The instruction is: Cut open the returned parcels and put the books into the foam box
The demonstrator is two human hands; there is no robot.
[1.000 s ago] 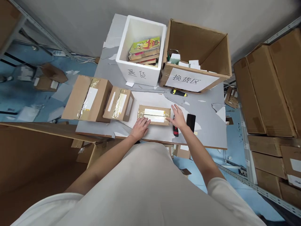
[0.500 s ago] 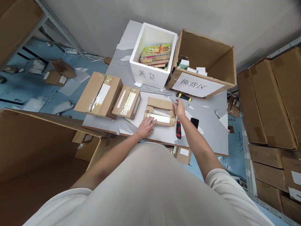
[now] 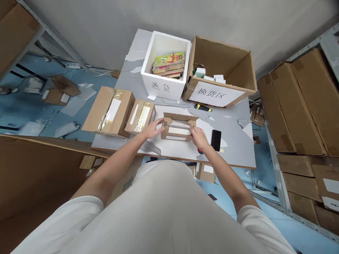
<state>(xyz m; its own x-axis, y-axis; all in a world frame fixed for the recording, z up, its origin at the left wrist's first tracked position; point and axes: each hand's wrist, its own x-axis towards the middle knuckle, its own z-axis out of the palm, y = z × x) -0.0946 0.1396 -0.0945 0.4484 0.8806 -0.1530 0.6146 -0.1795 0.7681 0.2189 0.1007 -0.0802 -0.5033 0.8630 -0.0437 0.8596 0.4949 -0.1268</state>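
A small cardboard box (image 3: 177, 137) stands in front of me on the table, its top flaps lifted and something pale inside. My left hand (image 3: 153, 129) is at the box's left side, thumb and fingers apart, fingertips at its edge. At the right front corner, my right hand (image 3: 199, 137) has its fingers bent over the edge of the box and closed on it. A red and black utility knife (image 3: 200, 151) is mostly hidden under my right wrist. The black phone (image 3: 216, 140) lies just right of that wrist.
Two taped boxes, a larger one (image 3: 102, 111) and a smaller one (image 3: 136, 121), stand on the left. Behind are a white foam bin (image 3: 165, 86) with books and a large open carton (image 3: 222, 97). A yellow and black knife (image 3: 203, 107) lies before the carton.
The box's flaps have come up and its inside now shows. My left hand has moved from its front to its left side; my right hand has come nearer, covering most of the red knife.
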